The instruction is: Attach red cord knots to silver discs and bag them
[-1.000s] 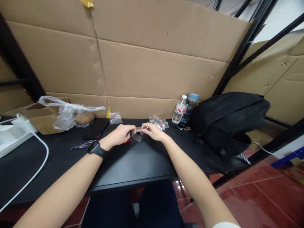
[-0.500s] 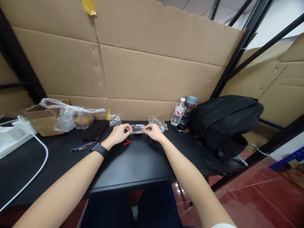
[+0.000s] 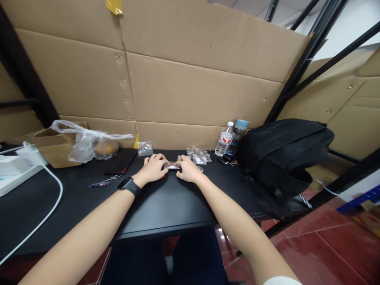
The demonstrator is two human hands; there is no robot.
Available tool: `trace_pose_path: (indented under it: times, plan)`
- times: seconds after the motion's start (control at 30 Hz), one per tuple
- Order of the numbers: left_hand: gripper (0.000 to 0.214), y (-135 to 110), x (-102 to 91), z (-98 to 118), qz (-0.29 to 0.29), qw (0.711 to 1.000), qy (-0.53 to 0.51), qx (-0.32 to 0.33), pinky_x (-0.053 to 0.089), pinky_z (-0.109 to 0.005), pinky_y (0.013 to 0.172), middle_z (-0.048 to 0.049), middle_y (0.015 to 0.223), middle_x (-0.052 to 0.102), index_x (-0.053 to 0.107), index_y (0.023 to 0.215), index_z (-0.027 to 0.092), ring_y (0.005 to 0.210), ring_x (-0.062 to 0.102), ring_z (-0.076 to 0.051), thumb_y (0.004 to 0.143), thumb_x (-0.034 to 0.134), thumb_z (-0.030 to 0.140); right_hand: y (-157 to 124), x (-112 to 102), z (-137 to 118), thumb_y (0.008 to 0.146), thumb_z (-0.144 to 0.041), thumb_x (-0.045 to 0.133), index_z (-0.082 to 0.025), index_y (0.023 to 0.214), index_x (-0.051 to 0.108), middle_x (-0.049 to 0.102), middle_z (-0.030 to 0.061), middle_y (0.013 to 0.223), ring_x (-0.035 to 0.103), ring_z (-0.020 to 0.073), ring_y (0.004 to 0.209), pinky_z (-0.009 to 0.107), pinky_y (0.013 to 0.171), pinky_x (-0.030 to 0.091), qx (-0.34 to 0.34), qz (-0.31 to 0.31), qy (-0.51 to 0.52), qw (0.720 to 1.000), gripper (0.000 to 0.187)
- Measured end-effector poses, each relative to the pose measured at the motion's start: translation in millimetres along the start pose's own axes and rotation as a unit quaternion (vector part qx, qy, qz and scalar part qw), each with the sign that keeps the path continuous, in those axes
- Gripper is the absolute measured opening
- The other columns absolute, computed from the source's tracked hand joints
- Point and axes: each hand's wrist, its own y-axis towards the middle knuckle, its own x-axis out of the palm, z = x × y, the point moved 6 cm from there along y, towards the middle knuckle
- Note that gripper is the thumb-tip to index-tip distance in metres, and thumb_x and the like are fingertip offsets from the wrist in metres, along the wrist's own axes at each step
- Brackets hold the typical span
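Note:
A small clear plastic bag (image 3: pixel 173 166) lies low at the desk surface between my two hands, its contents too small to make out. My left hand (image 3: pixel 152 168), with a dark watch on the wrist, has its thumb and fingers closed on the bag's left edge. From the other side, my right hand (image 3: pixel 189 170) grips the right edge with bent fingers. A bit of red cord (image 3: pixel 163 176) peeks out beside the left thumb, mostly covered. Behind the right hand sits a pile of small clear packets (image 3: pixel 199 155); another clear packet (image 3: pixel 145 148) rests behind the left hand.
On the right stand a water bottle (image 3: pixel 224 139), a blue-lidded bottle (image 3: pixel 236 138) and a black backpack (image 3: pixel 282 158). At left are a dark flat tablet-like object (image 3: pixel 118 163), a keychain (image 3: pixel 100 184), a tied plastic bag (image 3: pixel 84 144) and a white cable (image 3: pixel 61 190). Cardboard (image 3: pixel 178 95) walls the back.
The plastic bag, stretched between both hands before, is now lower and more bunched. My hands have come closer together, and the left now covers most of the red cord.

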Motion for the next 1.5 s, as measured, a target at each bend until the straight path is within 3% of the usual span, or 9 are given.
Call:
trace_pose_path:
  times: [0.13, 0.3, 0.57, 0.83, 1.03, 1.13, 1.23, 1.33, 1.5]
  plan:
    - [0.030, 0.3, -2.2, 0.0, 0.004, 1.000, -0.015, 0.022, 0.034, -0.047, 0.099, -0.0069, 0.126, 0.069, 0.069, 0.109, 0.030, 0.127, 0.053, -0.031, 0.082, 0.058, 0.029, 4.0, 0.6, 2.0, 0.091, -0.016, 0.061, -0.017, 0.103, 0.075, 0.072, 0.0102, 0.107, 0.063, 0.0219, 0.105, 0.034, 0.099, 0.045, -0.004, 0.014, 0.027, 1.000, 0.018]
    - [0.024, 3.9, -9.2, -6.9, 0.029, 0.997, -0.070, -0.034, 0.035, -0.045, 0.098, -0.0053, 0.106, 0.078, 0.071, 0.106, 0.028, 0.109, 0.067, -0.028, 0.092, 0.052, 0.032, 7.9, -5.9, 16.3, 0.097, -0.023, 0.056, -0.017, 0.100, 0.074, 0.077, 0.0067, 0.095, 0.070, 0.0178, 0.087, 0.029, 0.084, 0.049, 0.062, 0.050, 0.162, 0.984, 0.019]
    - [0.020, 5.8, -10.6, -15.6, 0.019, 0.987, -0.136, -0.086, 0.042, -0.041, 0.093, -0.0026, 0.104, 0.080, 0.076, 0.099, 0.027, 0.103, 0.070, -0.026, 0.090, 0.060, 0.034, 4.0, -5.6, 27.4, 0.079, -0.016, 0.073, -0.014, 0.110, 0.071, 0.076, 0.0029, 0.081, 0.072, 0.0174, 0.077, 0.029, 0.079, 0.053, 0.079, -0.001, 0.315, 0.946, 0.031]
    - [0.021, 2.7, -16.3, -10.2, 0.035, 0.982, -0.159, -0.092, 0.044, -0.040, 0.091, -0.0020, 0.101, 0.080, 0.076, 0.099, 0.026, 0.097, 0.072, -0.025, 0.088, 0.063, 0.037, 3.1, -7.9, 37.6, 0.067, -0.035, 0.085, -0.013, 0.094, 0.072, 0.075, 0.0059, 0.075, 0.070, 0.0200, 0.070, 0.030, 0.068, 0.054, 0.125, 0.053, 0.405, 0.904, 0.038]
    - [0.027, 0.5, -20.7, -2.1, 0.058, 0.982, -0.157, -0.090, 0.042, -0.039, 0.093, 0.0004, 0.097, 0.080, 0.071, 0.111, 0.028, 0.090, 0.073, -0.022, 0.089, 0.060, 0.038, 6.3, -11.9, 46.4, 0.067, -0.038, 0.083, -0.014, 0.090, 0.073, 0.075, 0.0078, 0.082, 0.071, 0.0203, 0.076, 0.032, 0.073, 0.056, 0.122, 0.059, 0.416, 0.899, 0.035]
    - [0.029, 0.5, -22.0, -4.8, 0.082, 0.984, -0.132, -0.091, 0.041, -0.039, 0.095, 0.0006, 0.099, 0.080, 0.068, 0.116, 0.029, 0.095, 0.071, -0.022, 0.092, 0.054, 0.036, 3.7, -30.1, 74.5, 0.067, -0.033, 0.081, -0.014, 0.090, 0.072, 0.076, 0.0089, 0.085, 0.071, 0.0206, 0.079, 0.032, 0.075, 0.056, 0.171, 0.157, 0.416, 0.879, 0.032]
    - [0.027, 2.0, -20.8, -6.1, 0.078, 0.991, -0.094, -0.047, 0.043, -0.040, 0.096, -0.0007, 0.105, 0.078, 0.072, 0.107, 0.028, 0.103, 0.069, -0.025, 0.092, 0.050, 0.031, -7.5, -48.1, 107.8, 0.069, -0.026, 0.076, -0.013, 0.093, 0.070, 0.075, 0.0081, 0.081, 0.069, 0.0188, 0.072, 0.029, 0.068, 0.054, 0.240, 0.241, 0.382, 0.859, 0.028]
    - [0.026, 2.7, -18.2, -6.1, 0.037, 0.996, -0.079, 0.020, 0.048, -0.035, 0.090, -0.0025, 0.106, 0.078, 0.075, 0.099, 0.027, 0.100, 0.070, -0.024, 0.089, 0.051, 0.028, -16.8, -49.7, 128.6, 0.071, -0.020, 0.071, -0.012, 0.095, 0.070, 0.073, 0.0064, 0.075, 0.066, 0.0172, 0.065, 0.027, 0.063, 0.052, 0.289, 0.207, 0.347, 0.868, 0.025]
    - [0.031, 0.1, -13.9, -12.5, -0.050, 0.990, -0.080, 0.103, 0.051, -0.029, 0.082, -0.0039, 0.097, 0.077, 0.077, 0.098, 0.023, 0.089, 0.070, -0.020, 0.079, 0.054, 0.018, -23.9, -47.7, 132.0, 0.071, -0.018, 0.072, -0.017, 0.110, 0.069, 0.075, 0.0050, 0.081, 0.070, 0.0201, 0.077, 0.029, 0.075, 0.052, 0.312, 0.129, 0.141, 0.931, 0.039]
